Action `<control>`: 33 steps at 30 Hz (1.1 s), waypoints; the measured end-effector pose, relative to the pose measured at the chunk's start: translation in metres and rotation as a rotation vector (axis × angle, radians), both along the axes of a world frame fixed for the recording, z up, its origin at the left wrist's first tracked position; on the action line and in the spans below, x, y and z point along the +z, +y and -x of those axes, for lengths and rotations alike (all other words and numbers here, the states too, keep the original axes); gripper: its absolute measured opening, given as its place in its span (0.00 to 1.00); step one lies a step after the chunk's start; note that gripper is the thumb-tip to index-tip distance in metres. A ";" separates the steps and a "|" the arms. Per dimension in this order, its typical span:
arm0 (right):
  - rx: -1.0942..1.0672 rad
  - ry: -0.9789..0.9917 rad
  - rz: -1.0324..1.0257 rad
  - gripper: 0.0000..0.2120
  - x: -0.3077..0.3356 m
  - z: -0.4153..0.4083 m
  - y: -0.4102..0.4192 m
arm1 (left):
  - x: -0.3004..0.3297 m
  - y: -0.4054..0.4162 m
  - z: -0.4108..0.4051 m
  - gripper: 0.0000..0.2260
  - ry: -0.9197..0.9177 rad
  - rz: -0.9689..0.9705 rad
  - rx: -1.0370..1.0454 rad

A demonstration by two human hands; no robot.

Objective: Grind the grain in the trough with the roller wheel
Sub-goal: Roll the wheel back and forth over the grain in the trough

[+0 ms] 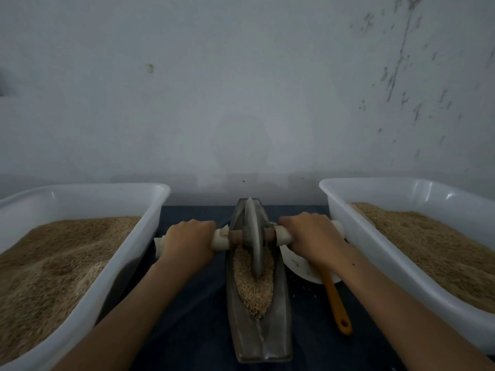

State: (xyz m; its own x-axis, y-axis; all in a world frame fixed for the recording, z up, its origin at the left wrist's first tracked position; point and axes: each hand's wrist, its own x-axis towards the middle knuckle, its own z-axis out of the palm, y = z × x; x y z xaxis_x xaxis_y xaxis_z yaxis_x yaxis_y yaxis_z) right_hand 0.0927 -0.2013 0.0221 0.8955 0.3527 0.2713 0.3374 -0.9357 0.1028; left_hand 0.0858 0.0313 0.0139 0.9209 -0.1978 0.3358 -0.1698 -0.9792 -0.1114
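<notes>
Head view, item one: coarse tan grain (253, 287), heaped in the middle of a long, dark, boat-shaped metal trough (258, 341) that is laid lengthwise on a dark blue cloth (192, 303). A grey metal disc roller wheel (254, 236) is stood upright in the groove, its rim sunk in the far end of the heap. Its wooden axle, wrapped in white cloth at both ends, is gripped by the left hand (188, 241) and the right hand (312, 235), fingers curled round it. Even downward pressure and a level axle are advised, so that grain is crushed and not pushed over the sides. Flanking: two white plastic tubs (158, 207) of grain; a white bowl (300, 266) with an orange-handled utensil (338, 303).
</notes>
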 end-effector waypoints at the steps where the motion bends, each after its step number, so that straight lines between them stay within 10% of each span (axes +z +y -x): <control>1: 0.005 0.026 0.021 0.05 0.003 0.001 0.000 | 0.002 0.001 0.000 0.06 0.054 0.004 -0.003; 7: 0.020 0.228 0.129 0.07 0.021 0.008 0.003 | 0.009 0.006 0.000 0.12 0.325 -0.013 0.001; 19: 0.010 -0.023 -0.013 0.06 -0.003 0.004 -0.002 | 0.000 -0.004 0.004 0.08 -0.027 0.010 0.003; 33: -0.008 0.135 0.108 0.11 0.012 0.008 0.003 | 0.006 0.004 0.000 0.10 0.242 -0.012 0.026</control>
